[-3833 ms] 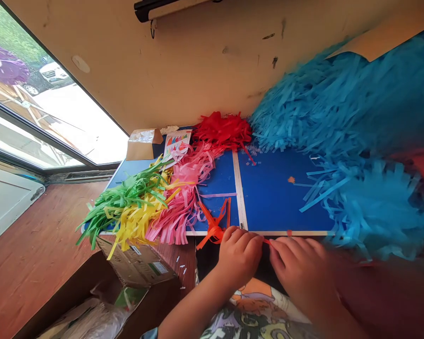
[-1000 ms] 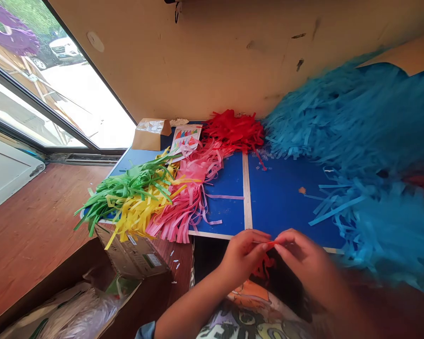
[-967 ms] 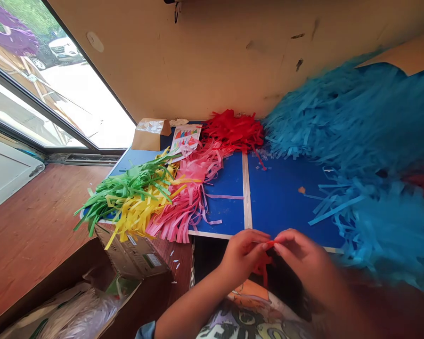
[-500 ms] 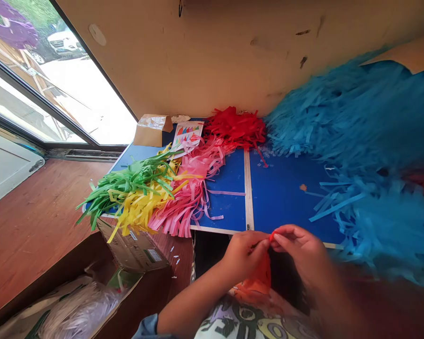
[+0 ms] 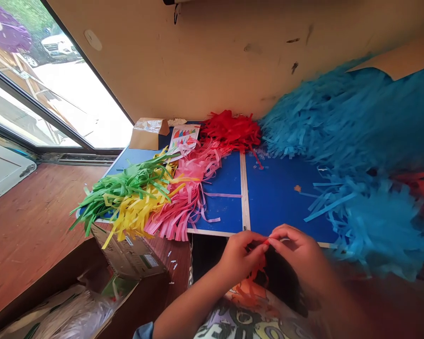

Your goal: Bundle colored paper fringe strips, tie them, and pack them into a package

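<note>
My left hand (image 5: 245, 254) and my right hand (image 5: 292, 245) meet at the front edge of the blue table (image 5: 282, 202), fingertips together. Both pinch the top of a red-orange fringed paper tassel (image 5: 259, 270), whose strips hang below the left fingers over my lap. Most of the pinched part is hidden by the fingertips. Beyond the hands, bunches of green tassels (image 5: 127, 186), yellow tassels (image 5: 137, 212), pink tassels (image 5: 183, 202) and red tassels (image 5: 229, 132) lie on the table's left half.
A large heap of blue fringed paper (image 5: 339, 122) covers the right side. At the back left stand a small cardboard piece (image 5: 144, 134) and a printed card (image 5: 183, 139). An open carton (image 5: 130, 256) with plastic-wrapped stuff sits on the floor, left. A glass door (image 5: 85, 89) is beyond.
The tassel's hanging part has shifted and now shows as loose, separate strips. My hands stay pinched together at nearly the same spot, while the view has turned slightly.
</note>
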`<state>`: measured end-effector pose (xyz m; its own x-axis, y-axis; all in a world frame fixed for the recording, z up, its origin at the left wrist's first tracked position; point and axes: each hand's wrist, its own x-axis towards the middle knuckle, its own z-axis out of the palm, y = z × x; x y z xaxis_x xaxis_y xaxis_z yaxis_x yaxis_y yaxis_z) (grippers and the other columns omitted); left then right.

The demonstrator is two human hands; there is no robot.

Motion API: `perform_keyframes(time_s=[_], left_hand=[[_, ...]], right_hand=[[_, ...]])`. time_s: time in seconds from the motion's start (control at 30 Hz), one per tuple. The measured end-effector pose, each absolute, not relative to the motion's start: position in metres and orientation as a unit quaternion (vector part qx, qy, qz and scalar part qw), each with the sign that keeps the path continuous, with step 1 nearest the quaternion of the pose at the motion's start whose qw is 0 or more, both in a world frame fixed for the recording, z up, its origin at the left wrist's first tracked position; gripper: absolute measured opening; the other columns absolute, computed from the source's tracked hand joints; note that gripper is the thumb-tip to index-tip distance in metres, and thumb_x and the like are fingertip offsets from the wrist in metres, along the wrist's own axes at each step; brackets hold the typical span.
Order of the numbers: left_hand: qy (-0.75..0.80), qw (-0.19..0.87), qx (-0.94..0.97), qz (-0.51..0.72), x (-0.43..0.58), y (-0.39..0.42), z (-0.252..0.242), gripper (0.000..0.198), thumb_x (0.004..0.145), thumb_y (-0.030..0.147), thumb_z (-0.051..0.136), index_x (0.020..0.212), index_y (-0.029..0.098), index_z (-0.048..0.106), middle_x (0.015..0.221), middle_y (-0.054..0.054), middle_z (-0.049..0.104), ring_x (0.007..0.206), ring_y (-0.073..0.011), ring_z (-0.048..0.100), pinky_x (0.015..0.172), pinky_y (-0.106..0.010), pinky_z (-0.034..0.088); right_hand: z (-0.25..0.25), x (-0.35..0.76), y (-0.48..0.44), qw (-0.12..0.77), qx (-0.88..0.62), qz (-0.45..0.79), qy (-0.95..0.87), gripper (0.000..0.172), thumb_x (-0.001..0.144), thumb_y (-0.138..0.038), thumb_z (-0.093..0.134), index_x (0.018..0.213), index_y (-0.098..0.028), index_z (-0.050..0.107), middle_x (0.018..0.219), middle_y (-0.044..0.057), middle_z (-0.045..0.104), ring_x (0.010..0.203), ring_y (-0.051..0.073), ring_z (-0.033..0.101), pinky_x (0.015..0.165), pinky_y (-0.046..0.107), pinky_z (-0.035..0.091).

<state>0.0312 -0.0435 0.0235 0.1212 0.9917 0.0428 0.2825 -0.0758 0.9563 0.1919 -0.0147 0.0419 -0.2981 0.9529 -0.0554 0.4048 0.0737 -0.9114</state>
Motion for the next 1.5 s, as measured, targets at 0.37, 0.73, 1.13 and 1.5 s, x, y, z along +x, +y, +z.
perform_keyframes(time_s=[0.37, 0.73, 1.13, 1.5], left_hand=[[0.516, 0.448, 0.589, 0.432, 0.031, -0.033, 0.02, 0.026, 0.086, 0.035, 0.048, 0.081, 0.016, 0.064, 0.075, -0.006, 0.069, 0.069, -0.0155, 0.063, 0.067, -0.026, 0.048], [0.522, 0.589, 0.333, 0.519, 0.012, -0.043, 0.03, 0.039, 0.069, 0.053, 0.064, 0.075, 0.015, 0.054, 0.062, 0.002, 0.058, 0.051, -0.0083, 0.051, 0.055, -0.022, 0.042], [0.511, 0.566, 0.376, 0.526, 0.022, -0.042, 0.04, 0.036, 0.075, 0.051, 0.058, 0.075, 0.016, 0.055, 0.059, 0.002, 0.056, 0.05, -0.0082, 0.051, 0.049, -0.019, 0.04], [0.545, 0.487, 0.443, 0.52, 0.023, -0.05, 0.036, 0.027, 0.081, 0.041, 0.052, 0.079, 0.016, 0.063, 0.065, -0.002, 0.064, 0.056, -0.0125, 0.058, 0.054, -0.023, 0.047]], right_hand=[[0.049, 0.193, 0.052, 0.243, -0.513, 0.368, -0.736, 0.019, 0.078, -0.036, 0.054, 0.079, -0.02, 0.065, 0.081, 0.003, 0.064, 0.075, 0.017, 0.06, 0.067, 0.027, 0.048], [0.017, 0.178, 0.199, 0.274, -0.597, 0.168, -0.735, 0.013, 0.074, -0.014, 0.053, 0.076, -0.016, 0.065, 0.09, 0.015, 0.065, 0.089, 0.027, 0.059, 0.076, 0.036, 0.044], [0.051, 0.159, -0.004, 0.405, -0.437, 0.486, -0.639, 0.022, 0.075, -0.042, 0.061, 0.081, -0.021, 0.066, 0.077, 0.002, 0.063, 0.065, 0.014, 0.06, 0.059, 0.025, 0.053], [0.053, 0.156, -0.008, 0.396, -0.432, 0.507, -0.632, 0.024, 0.074, -0.043, 0.062, 0.071, -0.019, 0.063, 0.074, 0.004, 0.063, 0.064, 0.016, 0.061, 0.059, 0.026, 0.054]])
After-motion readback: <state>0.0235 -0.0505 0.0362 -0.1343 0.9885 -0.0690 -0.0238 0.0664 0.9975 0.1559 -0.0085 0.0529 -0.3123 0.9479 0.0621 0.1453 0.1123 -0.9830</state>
